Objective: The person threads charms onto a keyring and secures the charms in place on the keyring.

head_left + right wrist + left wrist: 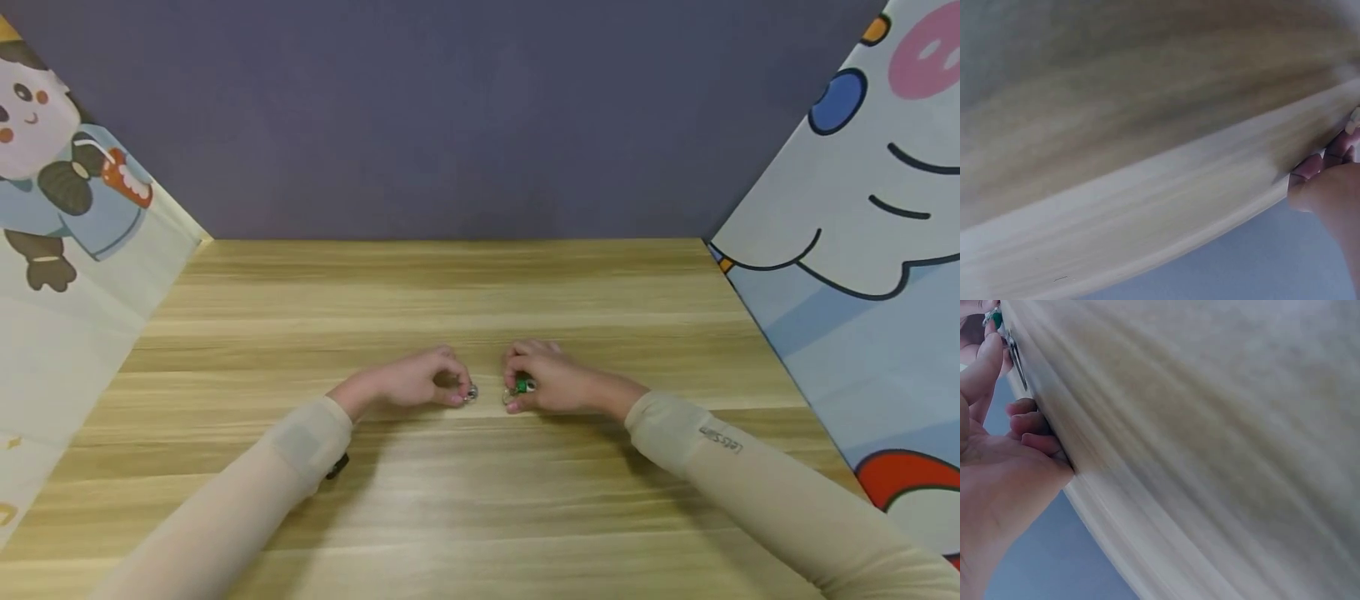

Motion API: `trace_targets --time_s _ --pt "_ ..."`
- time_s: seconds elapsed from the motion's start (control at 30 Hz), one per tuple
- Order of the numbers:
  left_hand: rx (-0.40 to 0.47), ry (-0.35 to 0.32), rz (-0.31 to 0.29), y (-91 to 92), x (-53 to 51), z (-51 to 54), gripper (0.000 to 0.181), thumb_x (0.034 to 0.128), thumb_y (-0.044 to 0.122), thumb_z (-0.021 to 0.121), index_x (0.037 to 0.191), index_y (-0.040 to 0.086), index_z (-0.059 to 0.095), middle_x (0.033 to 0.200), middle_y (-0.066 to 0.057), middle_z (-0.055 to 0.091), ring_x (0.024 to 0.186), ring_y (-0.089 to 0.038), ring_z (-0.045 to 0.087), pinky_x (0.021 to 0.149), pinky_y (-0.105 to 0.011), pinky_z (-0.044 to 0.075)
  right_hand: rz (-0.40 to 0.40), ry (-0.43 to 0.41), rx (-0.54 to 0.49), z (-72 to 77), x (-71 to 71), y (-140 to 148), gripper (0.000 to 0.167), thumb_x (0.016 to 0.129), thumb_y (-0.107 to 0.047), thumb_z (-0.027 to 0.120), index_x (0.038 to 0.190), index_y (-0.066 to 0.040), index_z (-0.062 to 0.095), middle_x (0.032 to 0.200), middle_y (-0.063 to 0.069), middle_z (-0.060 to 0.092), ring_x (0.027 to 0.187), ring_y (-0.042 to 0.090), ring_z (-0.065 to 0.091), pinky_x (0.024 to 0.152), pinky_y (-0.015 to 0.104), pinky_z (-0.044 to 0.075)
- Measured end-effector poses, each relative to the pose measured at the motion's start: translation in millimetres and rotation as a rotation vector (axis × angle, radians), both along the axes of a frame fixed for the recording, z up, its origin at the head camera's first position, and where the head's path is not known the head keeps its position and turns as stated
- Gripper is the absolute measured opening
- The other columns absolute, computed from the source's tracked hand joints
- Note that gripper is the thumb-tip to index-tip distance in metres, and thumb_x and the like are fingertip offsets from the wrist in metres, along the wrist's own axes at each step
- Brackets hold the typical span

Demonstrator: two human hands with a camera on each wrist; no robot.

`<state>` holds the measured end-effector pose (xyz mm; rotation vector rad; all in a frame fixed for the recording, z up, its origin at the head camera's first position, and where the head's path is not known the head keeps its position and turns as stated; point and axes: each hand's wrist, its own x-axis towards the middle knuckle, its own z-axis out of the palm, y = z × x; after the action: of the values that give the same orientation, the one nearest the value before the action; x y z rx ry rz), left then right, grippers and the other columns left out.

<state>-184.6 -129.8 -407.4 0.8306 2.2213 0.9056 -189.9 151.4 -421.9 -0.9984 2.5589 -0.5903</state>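
- Table (pixel 480 292): pale wood with streaky grain, running under both hands.
- Wall (pixel 450 117): plain, dark purplish grey, standing behind the table's far edge.
- Right panel (pixel 840 333): blue and white, with a black-outlined cartoon and a pink oval.
- Left panel (pixel 82 308): cream, with a cartoon figure and a red cup.
- Right sleeve (pixel 780 475): beige, with dark lettering near the cuff.
- Left sleeve (pixel 240 492): beige, with a greyish patch near the cuff; a small black item (pixel 337 466) shows just beside it.
- Right hand (pixel 555 377): low over the table's middle, thumb and fingers closed around the green piece.
- Left hand (pixel 412 379): facing the right hand across a narrow gap, thumb and fingertip pinching the metal piece.
- Green piece (pixel 521 386): between the right thumb and fingers, partly hidden by them.
- Metal piece (pixel 472 392): small and shiny, at the left fingertips, near the green piece but apart from it; too small to make out its shape.
- Ring (pixel 508 397): thin, beside the green piece, at the right fingertips.
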Motion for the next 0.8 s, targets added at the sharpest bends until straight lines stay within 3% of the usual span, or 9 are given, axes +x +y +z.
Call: trace_targets --time_s 0.3,0.37,0.5,0.6,0.8 --pt "-0.011 -0.037 -0.007 0.5 -4.5 2.5 0.004 0.1017 0.02 0.072 0.101 0.016 0.073 0.121 -0.004 0.059 0.118 -0.022 0.052 0.113 -0.05 0.043 0.044 0.036 -0.017 1.6 -0.6 2.6 0.025 0.087 -0.039 0.088 0.085 -0.031 0.064 0.124 -0.004 0.063 0.123 0.022 0.057 0.112 0.059 0.035" --pt "-0.007 -0.045 -0.014 0.8 -4.6 1.7 0.004 0.1018 0.02 0.071 0.101 0.016 0.073 0.121 -0.005 0.059 0.119 -0.022 0.053 0.113 -0.051 0.043 0.069 0.02 -0.037 1.0 -2.3 5.2 0.022 0.088 -0.038 0.087 0.086 -0.032 0.066 0.122 -0.005 0.064 0.119 0.02 0.058 0.109 0.055 0.039" --pt "-0.003 -0.07 -0.011 -0.5 -4.6 1.4 0.004 0.1029 0.02 0.07 0.102 0.016 0.072 0.123 -0.006 0.059 0.122 -0.024 0.053 0.116 -0.055 0.041 0.106 -0.138 -0.135 2.0 -8.5 12.7 0.01 0.093 -0.029 0.083 0.093 -0.025 0.074 0.124 0.0 0.064 0.112 0.019 0.057 0.099 0.042 0.047" --pt "0.0 -0.097 -0.003 -1.6 -5.1 1.7 0.004 0.1035 0.018 0.069 0.102 0.016 0.072 0.126 -0.007 0.059 0.126 -0.026 0.052 0.118 -0.057 0.039 0.104 -0.267 -0.196 3.6 -12.8 18.0 0.003 0.098 -0.021 0.079 0.097 -0.018 0.077 0.129 0.004 0.063 0.117 0.021 0.056 0.099 0.04 0.05" --pt "0.004 -0.107 -0.015 -2.9 -8.0 1.3 0.005 0.1037 0.018 0.068 0.103 0.014 0.071 0.124 -0.006 0.059 0.12 -0.024 0.051 0.11 -0.047 0.042 0.088 -0.316 -0.237 7.7 -16.0 21.2 0.005 0.1 -0.02 0.076 0.097 -0.018 0.079 0.13 0.005 0.07 0.126 0.025 0.062 0.11 0.048 0.052"
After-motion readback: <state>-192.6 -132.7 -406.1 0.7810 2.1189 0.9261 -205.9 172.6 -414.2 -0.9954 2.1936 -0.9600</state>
